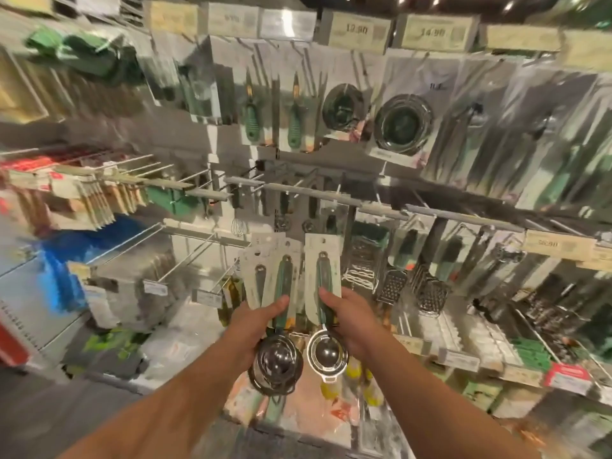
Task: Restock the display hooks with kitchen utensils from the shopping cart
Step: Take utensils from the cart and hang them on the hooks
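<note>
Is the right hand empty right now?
No, the right hand grips a carded utensil by its green handle.

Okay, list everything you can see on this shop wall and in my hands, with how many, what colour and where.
Carded strainers: several in a fanned stack, green handles and steel bowls on white cards, held in the left hand.
Carded strainer: one, green handle and steel bowl, held in the right hand.
Sink strainers: two packs showing, steel, upper row centre.
Green-handled tools: two packs, upper row, left of the sink strainers.
Graters: several, steel, lower row to the right.
Display hooks: several bare steel ones, lower left.
Price tags: a row, pale, along the top.
Blue packs: count unclear, far left.
Left hand: grips the stack.
Right hand: grips the single card.
</note>
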`<action>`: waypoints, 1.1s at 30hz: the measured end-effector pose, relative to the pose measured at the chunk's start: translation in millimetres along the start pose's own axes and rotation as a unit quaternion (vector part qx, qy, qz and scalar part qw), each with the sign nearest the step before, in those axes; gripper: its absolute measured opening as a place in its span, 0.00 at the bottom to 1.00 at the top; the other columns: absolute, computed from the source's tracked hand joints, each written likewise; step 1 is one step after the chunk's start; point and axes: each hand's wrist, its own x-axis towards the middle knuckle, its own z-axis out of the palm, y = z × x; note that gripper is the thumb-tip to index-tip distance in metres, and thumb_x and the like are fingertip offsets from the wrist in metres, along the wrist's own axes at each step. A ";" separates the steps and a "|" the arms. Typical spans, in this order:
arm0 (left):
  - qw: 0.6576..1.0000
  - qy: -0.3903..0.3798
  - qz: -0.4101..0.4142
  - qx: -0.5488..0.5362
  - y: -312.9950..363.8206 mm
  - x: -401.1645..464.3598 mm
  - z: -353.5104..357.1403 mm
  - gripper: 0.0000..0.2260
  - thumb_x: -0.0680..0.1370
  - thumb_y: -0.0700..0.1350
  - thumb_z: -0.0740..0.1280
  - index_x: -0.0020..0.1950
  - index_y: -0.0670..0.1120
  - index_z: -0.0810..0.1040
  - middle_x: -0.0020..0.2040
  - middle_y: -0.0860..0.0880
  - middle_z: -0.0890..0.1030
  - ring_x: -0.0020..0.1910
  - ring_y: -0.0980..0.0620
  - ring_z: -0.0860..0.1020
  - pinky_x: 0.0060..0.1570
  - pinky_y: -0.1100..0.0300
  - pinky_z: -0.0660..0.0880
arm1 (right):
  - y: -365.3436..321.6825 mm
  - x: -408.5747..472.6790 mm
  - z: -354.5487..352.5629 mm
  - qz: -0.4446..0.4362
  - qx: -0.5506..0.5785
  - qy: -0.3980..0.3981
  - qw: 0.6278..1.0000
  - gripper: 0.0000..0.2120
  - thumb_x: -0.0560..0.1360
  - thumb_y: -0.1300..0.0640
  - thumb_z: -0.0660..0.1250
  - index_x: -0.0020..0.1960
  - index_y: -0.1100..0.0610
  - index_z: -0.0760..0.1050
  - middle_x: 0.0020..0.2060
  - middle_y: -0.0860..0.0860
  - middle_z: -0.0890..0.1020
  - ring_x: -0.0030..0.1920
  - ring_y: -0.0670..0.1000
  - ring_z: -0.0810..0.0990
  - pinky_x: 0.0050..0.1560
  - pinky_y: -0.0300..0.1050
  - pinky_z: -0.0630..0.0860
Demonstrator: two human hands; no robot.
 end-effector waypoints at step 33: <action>0.994 -0.107 -0.008 0.023 100.2 73.8 -66.1 0.50 0.65 0.52 0.84 0.80 0.44 0.61 0.62 0.41 0.80 0.64 0.38 0.78 0.69 0.37 0.73 | -44.3 92.2 111.3 -0.054 -0.100 0.172 0.978 0.13 0.83 0.45 0.65 0.63 0.50 0.74 0.57 0.46 0.79 0.58 0.52 0.77 0.66 0.52 0.72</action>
